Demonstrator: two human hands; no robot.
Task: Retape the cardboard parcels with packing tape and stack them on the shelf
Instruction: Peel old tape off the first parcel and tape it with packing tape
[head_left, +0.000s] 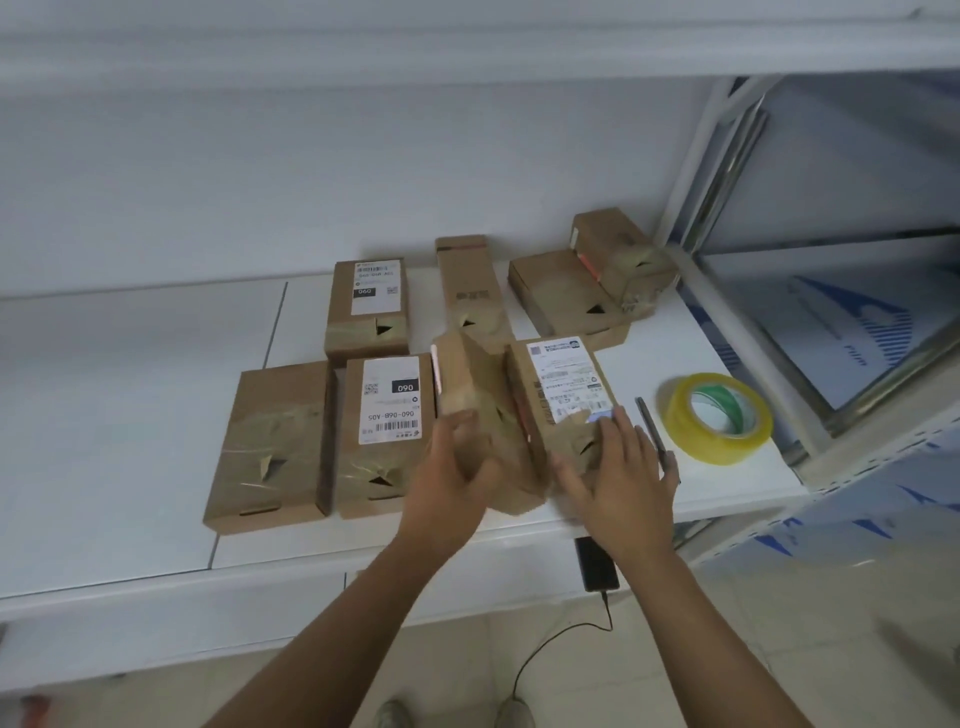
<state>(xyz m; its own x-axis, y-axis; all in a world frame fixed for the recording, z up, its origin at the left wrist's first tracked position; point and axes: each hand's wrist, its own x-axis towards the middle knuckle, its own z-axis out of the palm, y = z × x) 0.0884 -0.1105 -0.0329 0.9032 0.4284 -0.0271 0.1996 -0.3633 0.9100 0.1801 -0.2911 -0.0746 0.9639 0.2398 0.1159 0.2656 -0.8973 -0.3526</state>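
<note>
A white bench (130, 415) runs across the view, its top split by thin dark seams into panels, with a plain white wall behind it and a white ledge overhead. Below the front edge the floor (779, 649) is pale tile.

8 cardboard parcels lie on the bench. In the front row, from the left: a plain parcel (270, 447) with wrinkled tape, then a labelled parcel (384, 431) marked 060 just beside it. Behind those sits another labelled one (366, 306), a narrow parcel (467, 286) to its right, and farther right a flat parcel (561, 296) with a small box (618, 254) touching its far corner.

The left hand (447, 483) grips a tilted parcel (478, 410), fingers curled round its near end. The right hand (623, 467) lies flat, fingers spread and straight, pressing the near end of a parcel with a white label (566, 384). These 2 parcels touch each other near the bench's front edge.

A roll of yellowish tape (714, 415) lies on the bench right of the right hand, and a thin dark pen-like tool (649, 421) lies between them.

At right stands a grey metal shelf (831, 436) with white and blue printed sheets (841, 332) on it. A black phone (596, 564) with a cable (561, 644) plugged in shows just below the bench edge.
</note>
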